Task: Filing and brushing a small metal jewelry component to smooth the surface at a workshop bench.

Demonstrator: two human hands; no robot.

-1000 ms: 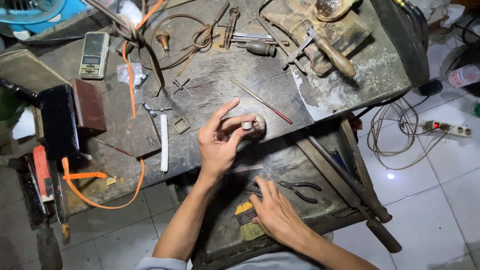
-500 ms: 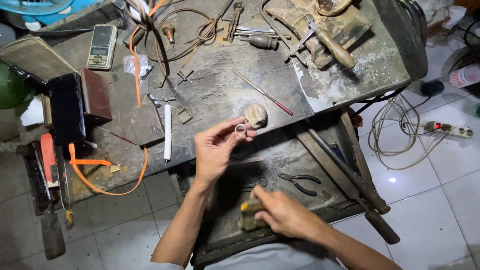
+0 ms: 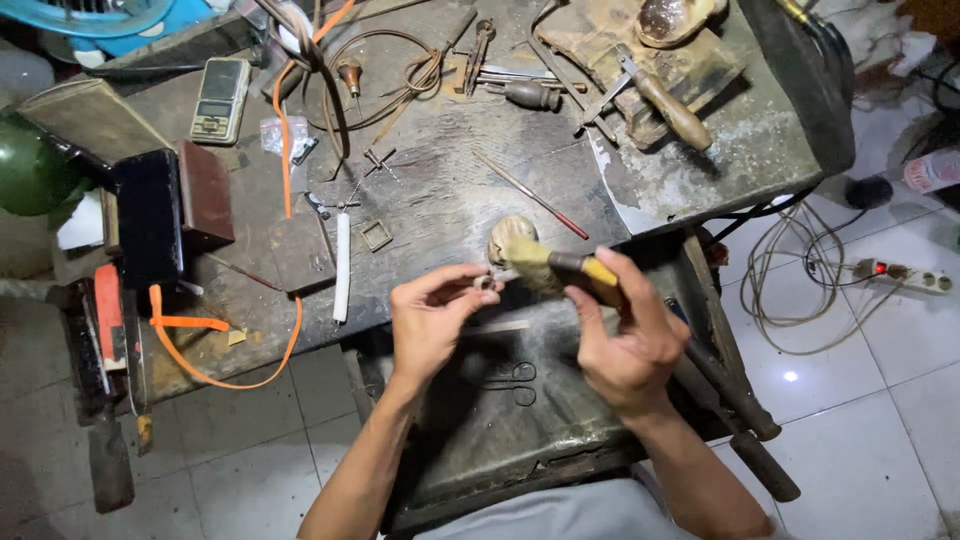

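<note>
Ring (image 3: 487, 282), small and metal, pinched between left hand (image 3: 432, 320) thumb and fingertips above the open drawer (image 3: 560, 420). Right hand (image 3: 628, 340) closed around yellow-handled brush (image 3: 556, 268), bristles touching ring. Pliers (image 3: 512, 382) lie in drawer below.

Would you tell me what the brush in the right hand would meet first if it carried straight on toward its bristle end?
Most likely the small metal ring pinched in the left hand; the yellow-handled brush in the right hand points at it, though depth is unclear.
</note>
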